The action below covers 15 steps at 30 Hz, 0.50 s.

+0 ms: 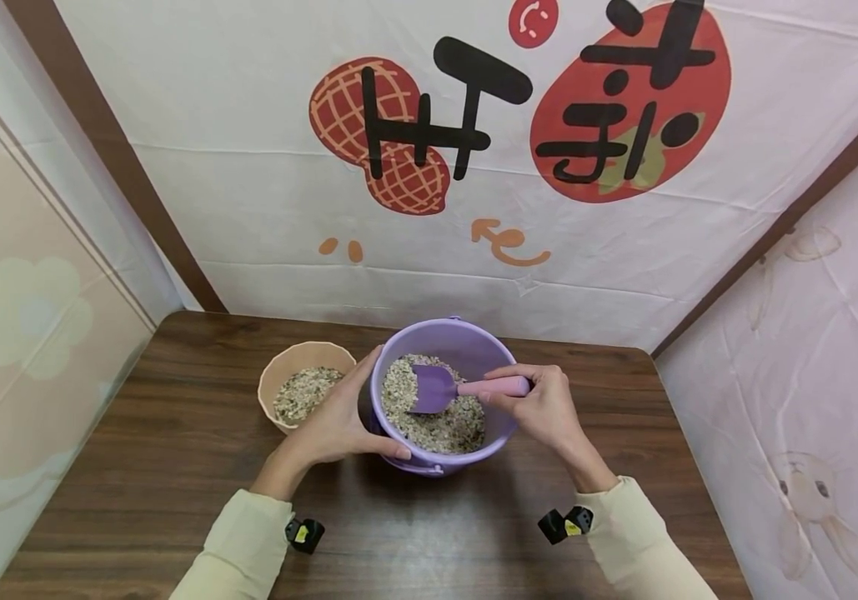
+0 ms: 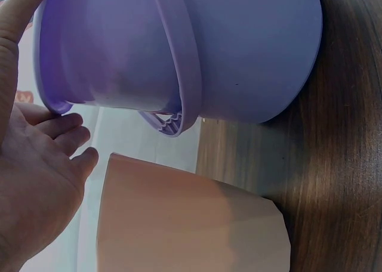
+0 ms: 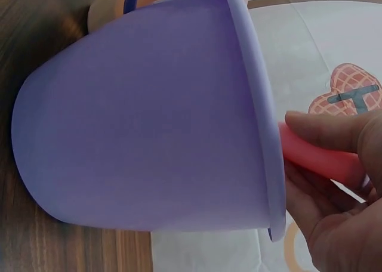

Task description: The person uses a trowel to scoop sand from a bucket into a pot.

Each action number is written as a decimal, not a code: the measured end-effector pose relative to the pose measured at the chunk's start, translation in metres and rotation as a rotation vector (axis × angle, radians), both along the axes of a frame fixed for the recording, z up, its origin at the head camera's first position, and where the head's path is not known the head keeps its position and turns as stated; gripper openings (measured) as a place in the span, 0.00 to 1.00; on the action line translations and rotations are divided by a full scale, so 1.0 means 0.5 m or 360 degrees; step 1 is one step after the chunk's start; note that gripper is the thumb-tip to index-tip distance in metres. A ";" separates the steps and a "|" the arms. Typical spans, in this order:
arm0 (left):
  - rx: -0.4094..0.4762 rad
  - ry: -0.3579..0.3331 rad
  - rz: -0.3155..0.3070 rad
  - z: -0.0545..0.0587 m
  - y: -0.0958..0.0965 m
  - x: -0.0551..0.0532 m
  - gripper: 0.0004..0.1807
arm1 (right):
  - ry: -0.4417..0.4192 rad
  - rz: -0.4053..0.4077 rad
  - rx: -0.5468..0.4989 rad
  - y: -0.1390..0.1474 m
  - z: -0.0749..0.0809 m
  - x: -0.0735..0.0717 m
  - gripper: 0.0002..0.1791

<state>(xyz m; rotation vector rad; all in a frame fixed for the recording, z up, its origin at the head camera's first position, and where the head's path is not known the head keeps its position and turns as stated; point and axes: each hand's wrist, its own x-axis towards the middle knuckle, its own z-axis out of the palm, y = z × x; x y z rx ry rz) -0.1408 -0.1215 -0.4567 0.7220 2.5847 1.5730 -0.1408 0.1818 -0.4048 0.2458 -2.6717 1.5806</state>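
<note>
Pinching the scoop (image 1: 434, 389) by its handle (image 1: 502, 386), the right hand (image 1: 549, 408) holds it inside the purple bucket (image 1: 477, 350), at the grain (image 1: 451, 429); the left hand (image 1: 338, 427) grips the rim (image 1: 466, 459). Bucket and peach bowl (image 1: 276, 377) sit side by side on the desk (image 1: 616, 433).

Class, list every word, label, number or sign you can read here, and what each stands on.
Black characters on the wall cloth: large, stylised, not surely readable.
Smiley disc and orange arrow, same cloth: signs without words.
Yellow marks on wrist cameras: too small.
Bucket, scoop, bowl: none visible.
</note>
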 end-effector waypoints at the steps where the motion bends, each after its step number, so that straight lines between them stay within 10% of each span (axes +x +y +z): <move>1: 0.0006 -0.0002 -0.0003 0.000 0.000 0.000 0.78 | -0.0005 0.0009 -0.0003 0.000 -0.001 0.001 0.11; 15: 0.0022 0.0033 -0.0034 0.004 0.000 -0.002 0.78 | -0.0056 0.0043 -0.0118 0.005 -0.004 0.013 0.13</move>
